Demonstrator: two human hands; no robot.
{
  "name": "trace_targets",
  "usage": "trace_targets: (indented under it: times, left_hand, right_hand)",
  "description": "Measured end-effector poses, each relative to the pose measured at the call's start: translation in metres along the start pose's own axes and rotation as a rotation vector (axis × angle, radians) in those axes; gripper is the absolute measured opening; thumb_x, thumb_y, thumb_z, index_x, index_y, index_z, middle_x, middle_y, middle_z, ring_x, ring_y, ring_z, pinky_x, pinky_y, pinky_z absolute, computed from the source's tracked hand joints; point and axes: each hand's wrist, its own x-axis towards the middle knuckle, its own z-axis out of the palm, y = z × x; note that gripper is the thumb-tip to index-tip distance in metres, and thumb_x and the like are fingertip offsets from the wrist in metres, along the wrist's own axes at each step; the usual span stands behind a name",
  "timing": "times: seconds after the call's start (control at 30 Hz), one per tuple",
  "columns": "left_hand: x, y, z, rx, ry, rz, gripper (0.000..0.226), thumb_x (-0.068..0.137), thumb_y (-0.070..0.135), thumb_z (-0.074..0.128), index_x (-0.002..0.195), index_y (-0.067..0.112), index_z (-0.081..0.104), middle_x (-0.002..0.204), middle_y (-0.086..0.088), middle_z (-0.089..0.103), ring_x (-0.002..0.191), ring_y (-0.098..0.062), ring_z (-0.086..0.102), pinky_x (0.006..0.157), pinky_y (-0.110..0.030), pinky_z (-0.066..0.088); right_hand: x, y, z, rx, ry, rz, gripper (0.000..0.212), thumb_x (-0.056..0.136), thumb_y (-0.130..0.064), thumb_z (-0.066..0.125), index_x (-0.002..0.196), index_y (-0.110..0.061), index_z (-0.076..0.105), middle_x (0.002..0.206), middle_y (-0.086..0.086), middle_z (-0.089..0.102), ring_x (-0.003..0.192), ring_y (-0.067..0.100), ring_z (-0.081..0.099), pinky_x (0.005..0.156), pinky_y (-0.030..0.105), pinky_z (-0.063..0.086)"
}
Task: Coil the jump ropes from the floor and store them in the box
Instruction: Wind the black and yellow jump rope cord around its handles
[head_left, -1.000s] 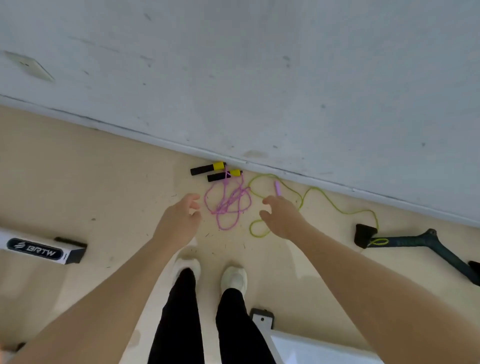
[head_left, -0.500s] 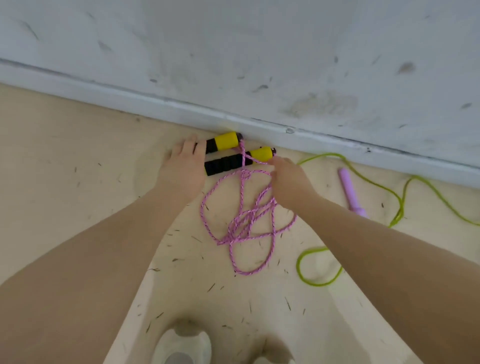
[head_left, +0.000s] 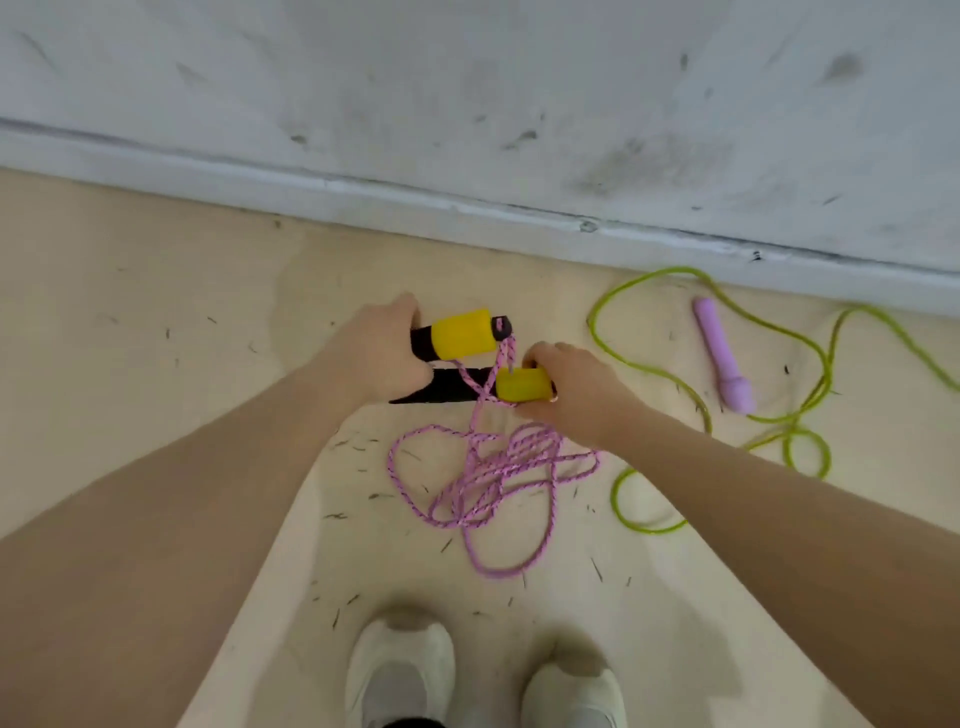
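A pink braided jump rope (head_left: 488, 467) lies tangled on the tan floor in front of my feet. It has two handles, black with yellow ends. My left hand (head_left: 376, 348) is closed round the black part of the far handle (head_left: 460, 335). My right hand (head_left: 571, 387) grips the yellow end of the near handle (head_left: 522, 384). Both handles look slightly raised, and the cord hangs from them. A green jump rope (head_left: 800, 431) loops on the floor to the right, with a lilac handle (head_left: 722, 358) lying inside its loops. No box is in view.
The grey wall and its skirting board (head_left: 467, 202) run just beyond the handles. My two white shoes (head_left: 483, 680) stand at the bottom of the view. Small dark bits of debris are scattered over the floor.
I have bent lower towards the floor. Both hands, which were reaching half a second ago, have closed on the pink rope's handles and drawn them a little away from the wall.
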Motion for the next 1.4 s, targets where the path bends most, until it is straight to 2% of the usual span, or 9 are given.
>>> trace_targets:
  times: [0.1,0.27,0.37,0.5,0.73,0.87,1.03,1.2,1.4]
  left_hand:
    - [-0.059,0.024,-0.037,-0.055,0.037,0.164,0.028,0.073,0.019,0.067,0.096,0.02,0.052,0.075,-0.002,0.06,0.074,-0.026,0.057,0.065,-0.033,0.048]
    - [-0.162,0.082,-0.119,0.112,0.01,0.312,0.038,0.063,0.046,0.051,0.094,0.026,0.061,0.079,0.007,0.06,0.076,-0.017,0.055,0.063,-0.028,0.043]
    - [-0.224,0.119,-0.167,-0.035,-0.053,0.323,0.032,0.065,0.036,0.058,0.092,0.021,0.066,0.094,0.012,0.056,0.082,-0.012,0.056,0.071,-0.027,0.045]
    - [-0.309,0.167,-0.234,-0.52,-0.378,0.146,0.017,0.065,0.014,0.06,0.082,0.016,0.06,0.073,0.003,0.06,0.071,-0.019,0.058,0.072,-0.032,0.048]
    - [-0.466,0.259,-0.335,-1.201,-0.424,0.088,0.02,0.086,0.004,0.054,0.102,0.014,0.062,0.095,-0.007,0.073,0.086,-0.028,0.069,0.082,-0.038,0.054]
    - [-0.517,0.289,-0.376,-1.191,-0.348,0.04,0.014,0.081,0.017,0.064,0.093,0.01,0.062,0.08,-0.011,0.068,0.071,-0.025,0.062,0.079,-0.038,0.05]
    - [-0.548,0.293,-0.412,-0.797,-0.053,0.08,0.026,0.068,0.028,0.074,0.086,0.018,0.058,0.072,-0.006,0.06,0.064,-0.022,0.054,0.069,-0.032,0.042]
    - [-0.565,0.283,-0.42,-0.677,-0.119,0.204,0.031,0.076,0.024,0.071,0.102,0.019,0.056,0.088,-0.002,0.063,0.08,-0.021,0.058,0.08,-0.033,0.044]
    - [-0.569,0.291,-0.407,-0.894,-0.199,0.426,0.053,0.071,0.01,0.066,0.119,0.027,0.051,0.103,0.001,0.067,0.091,-0.017,0.063,0.092,-0.038,0.048]
  right_hand:
    - [-0.059,-0.024,-0.039,0.519,-0.159,0.013,0.021,0.08,-0.025,0.07,0.092,-0.017,0.055,0.079,0.0,0.053,0.073,0.017,0.048,0.065,0.027,0.035]
    - [-0.153,-0.073,-0.122,0.935,-0.205,0.029,0.057,0.054,-0.021,0.078,0.102,0.004,0.059,0.102,0.028,0.063,0.094,0.032,0.061,0.099,0.048,0.041]
    - [-0.209,-0.11,-0.173,1.079,-0.234,0.016,0.035,0.063,-0.017,0.067,0.092,0.003,0.063,0.088,0.023,0.067,0.084,0.03,0.068,0.101,0.048,0.04]
    - [-0.294,-0.162,-0.244,1.006,-0.177,0.04,0.032,0.1,-0.017,0.035,0.086,0.002,0.056,0.053,-0.003,0.06,0.054,0.011,0.057,0.059,0.015,0.044]
    - [-0.437,-0.25,-0.366,0.687,0.225,-0.128,0.032,0.099,-0.038,0.034,0.106,-0.011,0.049,0.077,0.0,0.055,0.063,0.014,0.048,0.066,0.034,0.043]
    - [-0.493,-0.28,-0.407,0.379,0.423,-0.222,0.024,0.1,-0.028,0.032,0.087,-0.008,0.039,0.061,-0.004,0.046,0.055,0.01,0.042,0.06,0.03,0.032]
    - [-0.55,-0.286,-0.445,0.553,0.253,-0.146,0.051,0.096,-0.051,0.031,0.096,-0.013,0.066,0.057,-0.004,0.059,0.046,0.002,0.043,0.059,0.02,0.034]
    - [-0.589,-0.273,-0.463,0.592,0.128,-0.297,0.012,0.092,-0.015,0.056,0.09,-0.009,0.067,0.048,-0.013,0.039,0.044,0.004,0.032,0.049,0.018,0.025]
    - [-0.591,-0.283,-0.445,0.591,0.014,-0.233,0.022,0.096,-0.015,0.048,0.083,-0.013,0.066,0.051,-0.004,0.029,0.05,0.013,0.021,0.048,0.024,0.017]
